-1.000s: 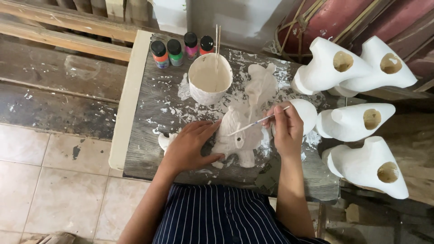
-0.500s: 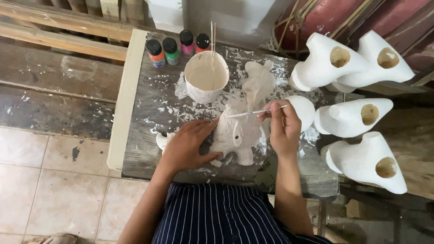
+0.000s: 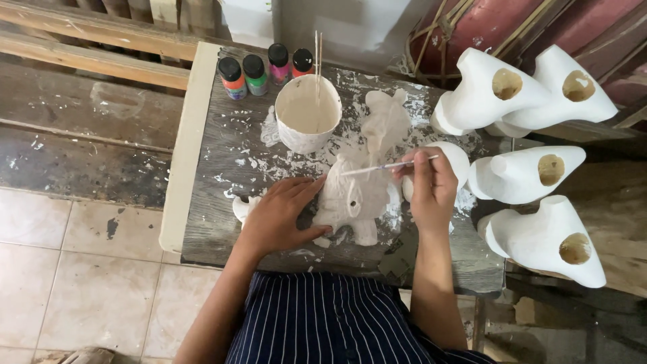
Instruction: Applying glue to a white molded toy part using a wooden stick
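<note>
Head view
Left hand: the left hand (image 3: 280, 216) is laid flat, fingers spread, against the left side of a white figure (image 3: 357, 195); nothing is clenched in it, the figure is only pressed and steadied.
Right hand: the right hand (image 3: 431, 189) is closed around a thin brush (image 3: 387, 166), which is pinched between thumb and fingers.
Brush: it is held nearly level, its tip pointed left and set on or just above the upper part of the figure; actual contact cannot be told.
Figure: it is lain on the grey, paint-spattered table (image 3: 216, 168), between the two hands and just in front of the cup.
Cup: a white cup (image 3: 308, 114) of pale paint is stood behind the figure, with two thin sticks (image 3: 317, 54) propped in it.
Bottles: four small paint bottles (image 3: 265, 71) with dark caps are lined up at the far edge of the table, left of the sticks; orange, green, pink and red are seen.
Second piece: another white piece (image 3: 387, 118) is lain flat to the right of the cup.
White shapes: four large hollow white shapes (image 3: 526, 168), each with a round brown opening, are grouped at the right, beside the table.
Clothing: a dark striped garment (image 3: 323, 317) is seen at the bottom.
</note>
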